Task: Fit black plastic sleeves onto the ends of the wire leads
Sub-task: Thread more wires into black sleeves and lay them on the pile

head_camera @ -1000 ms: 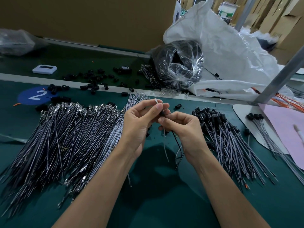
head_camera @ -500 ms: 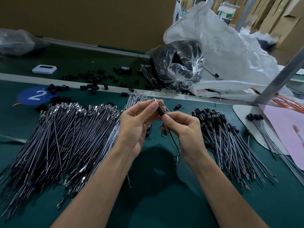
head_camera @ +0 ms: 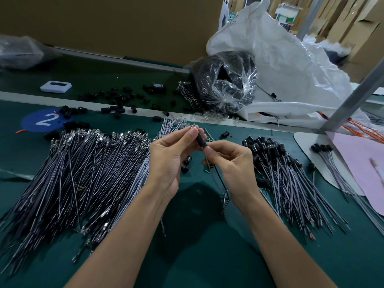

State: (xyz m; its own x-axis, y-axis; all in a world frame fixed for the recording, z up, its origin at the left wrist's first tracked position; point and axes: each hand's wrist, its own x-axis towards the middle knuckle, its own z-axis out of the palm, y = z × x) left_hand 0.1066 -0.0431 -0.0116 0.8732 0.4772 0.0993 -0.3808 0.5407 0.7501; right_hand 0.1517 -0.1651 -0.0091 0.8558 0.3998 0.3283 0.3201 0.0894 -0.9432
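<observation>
mid-task. left hand (head_camera: 166, 154) grip pinched on lead tip, right hand (head_camera: 230, 161) grip closed on black sleeve (head_camera: 201, 141) above table (head_camera: 197, 256). small sleeved pile (head_camera: 276, 163) right; large bare pile (head_camera: 83, 173) left.

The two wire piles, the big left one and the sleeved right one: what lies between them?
In the head view: both hands, left hand and right hand, holding one black sleeve.

We cannot see the wire (head_camera: 220, 179) where the right hand (head_camera: 230, 163) covers it; its metal tip (head_camera: 193, 126) is too small to make out.
</observation>
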